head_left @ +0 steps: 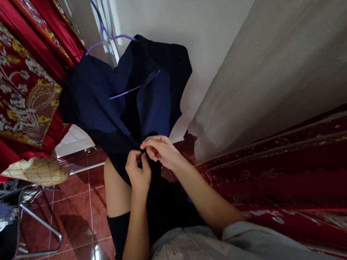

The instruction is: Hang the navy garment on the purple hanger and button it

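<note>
Pinching the front of a navy garment point(153, 111), left hand point(138, 170) and right hand point(163, 150) sit close together, fingertips closed on it, finer detail too dark! Twelve o'clock from them it hangs, neckline gaping, on a purple hanger point(104, 31), lower end lost in shadow.

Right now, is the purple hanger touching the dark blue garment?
Touching. The head view shows the dark blue garment hanging from the purple hanger, whose two sloping arms run in under the fabric at the shoulders.
</note>
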Demonstrator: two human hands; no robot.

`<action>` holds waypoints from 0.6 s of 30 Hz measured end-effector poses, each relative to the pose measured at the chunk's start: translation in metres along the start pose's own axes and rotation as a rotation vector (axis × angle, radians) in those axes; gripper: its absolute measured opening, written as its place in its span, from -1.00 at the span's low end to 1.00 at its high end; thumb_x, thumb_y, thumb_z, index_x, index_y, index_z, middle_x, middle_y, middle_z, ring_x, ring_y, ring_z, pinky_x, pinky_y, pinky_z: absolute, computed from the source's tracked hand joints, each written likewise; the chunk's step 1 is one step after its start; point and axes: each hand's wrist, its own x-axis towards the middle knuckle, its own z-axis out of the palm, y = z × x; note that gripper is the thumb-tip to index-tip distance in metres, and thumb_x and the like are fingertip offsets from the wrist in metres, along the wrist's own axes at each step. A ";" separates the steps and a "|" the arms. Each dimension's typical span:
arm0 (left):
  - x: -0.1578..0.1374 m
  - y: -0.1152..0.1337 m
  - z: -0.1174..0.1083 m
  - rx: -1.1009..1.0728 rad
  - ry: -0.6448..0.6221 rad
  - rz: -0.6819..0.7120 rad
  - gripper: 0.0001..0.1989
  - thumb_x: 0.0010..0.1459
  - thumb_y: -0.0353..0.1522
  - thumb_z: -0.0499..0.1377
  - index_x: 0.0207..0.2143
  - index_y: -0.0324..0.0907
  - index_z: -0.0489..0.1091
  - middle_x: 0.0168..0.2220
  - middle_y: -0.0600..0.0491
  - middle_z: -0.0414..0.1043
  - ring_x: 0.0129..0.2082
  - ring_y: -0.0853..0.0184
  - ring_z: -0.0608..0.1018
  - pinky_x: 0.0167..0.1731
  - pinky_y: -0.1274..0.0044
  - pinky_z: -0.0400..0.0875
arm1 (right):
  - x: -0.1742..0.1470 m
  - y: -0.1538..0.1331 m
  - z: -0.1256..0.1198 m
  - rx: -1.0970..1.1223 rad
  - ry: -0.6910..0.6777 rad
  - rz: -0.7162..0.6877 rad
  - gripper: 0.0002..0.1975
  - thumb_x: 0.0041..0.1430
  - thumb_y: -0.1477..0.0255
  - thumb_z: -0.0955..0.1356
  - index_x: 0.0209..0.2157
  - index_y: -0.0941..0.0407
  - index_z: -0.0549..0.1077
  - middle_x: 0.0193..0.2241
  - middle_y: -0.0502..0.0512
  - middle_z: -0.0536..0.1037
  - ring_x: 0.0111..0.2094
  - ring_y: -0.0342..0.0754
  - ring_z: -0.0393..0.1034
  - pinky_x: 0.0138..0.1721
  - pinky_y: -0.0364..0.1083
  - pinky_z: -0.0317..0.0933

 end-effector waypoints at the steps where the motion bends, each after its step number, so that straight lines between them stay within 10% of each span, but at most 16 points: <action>1: -0.001 -0.002 0.005 0.022 -0.024 0.004 -0.89 0.34 -0.43 0.11 -0.32 -0.17 0.31 -0.39 0.08 0.34 -0.39 0.37 0.47 -0.32 0.57 0.37 | 0.008 -0.011 0.002 0.038 0.012 -0.021 -0.80 -0.04 0.32 0.40 -0.53 0.19 0.48 -0.78 -0.13 0.25 -0.78 -0.30 0.01 -0.73 -0.24 -0.22; 11: 0.018 -0.026 0.027 0.189 -0.211 0.071 -0.88 0.23 -0.53 0.11 -0.35 -0.17 0.28 -0.41 0.04 0.34 -0.39 0.29 0.46 -0.34 0.50 0.34 | 0.079 -0.139 0.043 0.061 0.013 -0.332 -0.77 0.35 0.40 0.30 -0.41 0.14 0.38 -0.63 -0.10 0.23 -0.67 -0.28 0.01 -0.69 -0.22 -0.17; 14: 0.056 -0.003 0.007 0.191 -0.312 0.168 -0.93 0.21 -0.47 0.22 -0.25 -0.17 0.39 -0.28 -0.02 0.49 -0.28 0.24 0.56 -0.22 0.44 0.45 | 0.066 -0.139 0.044 0.060 -0.021 -0.381 -0.77 0.39 0.43 0.25 -0.39 0.13 0.37 -0.66 -0.13 0.19 -0.68 -0.27 -0.03 -0.68 -0.21 -0.17; 18: 0.122 0.060 -0.025 0.063 -0.071 0.415 -0.69 0.34 -0.31 0.21 0.10 -0.13 0.35 -0.10 -0.03 0.52 -0.11 0.26 0.58 -0.04 0.44 0.48 | 0.050 -0.133 0.042 -0.001 -0.034 -0.423 -0.74 0.36 0.50 0.24 -0.46 0.12 0.32 -0.70 -0.16 0.15 -0.71 -0.29 -0.05 -0.67 -0.23 -0.18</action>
